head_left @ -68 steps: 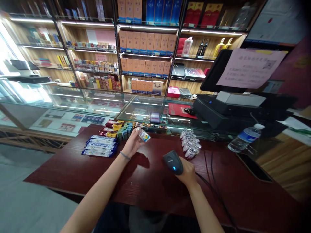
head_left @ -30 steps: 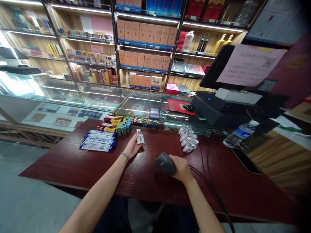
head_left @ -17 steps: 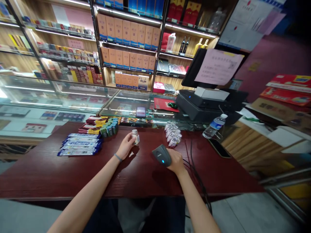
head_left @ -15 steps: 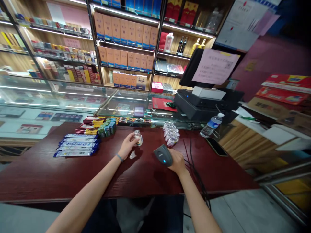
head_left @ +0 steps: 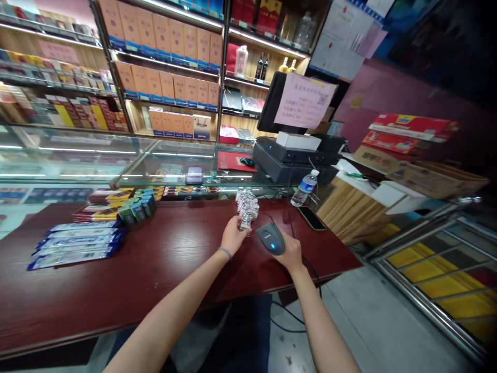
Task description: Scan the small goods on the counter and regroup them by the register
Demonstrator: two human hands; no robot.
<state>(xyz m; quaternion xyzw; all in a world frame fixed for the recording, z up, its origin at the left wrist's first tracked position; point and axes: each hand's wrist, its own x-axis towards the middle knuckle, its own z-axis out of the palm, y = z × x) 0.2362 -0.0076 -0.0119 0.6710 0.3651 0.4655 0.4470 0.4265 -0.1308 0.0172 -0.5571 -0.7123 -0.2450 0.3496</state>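
My left hand [head_left: 232, 235] is closed round a small clear bottle [head_left: 245, 221] with a silver cap. It holds the bottle at the near end of a cluster of like small bottles [head_left: 247, 202] standing on the dark red table [head_left: 163, 259]. My right hand [head_left: 290, 253] grips a black barcode scanner [head_left: 271, 238] with a blue light on top, just right of the left hand. The scanner's cable [head_left: 306, 267] runs off the table edge.
Blue flat packets [head_left: 75, 241], red-yellow packs [head_left: 101, 199] and green tins [head_left: 137, 208] lie at the table's left. A black phone [head_left: 311, 218] and a water bottle [head_left: 305, 189] sit at the right end. Behind stand a glass counter [head_left: 116, 163], a till with a monitor [head_left: 291, 150] and stocked shelves [head_left: 166, 77].
My left hand has carried the small bottle rightwards from the table's middle to the cluster of bottles. The right hand keeps hold of the scanner. My view has swung to the right.
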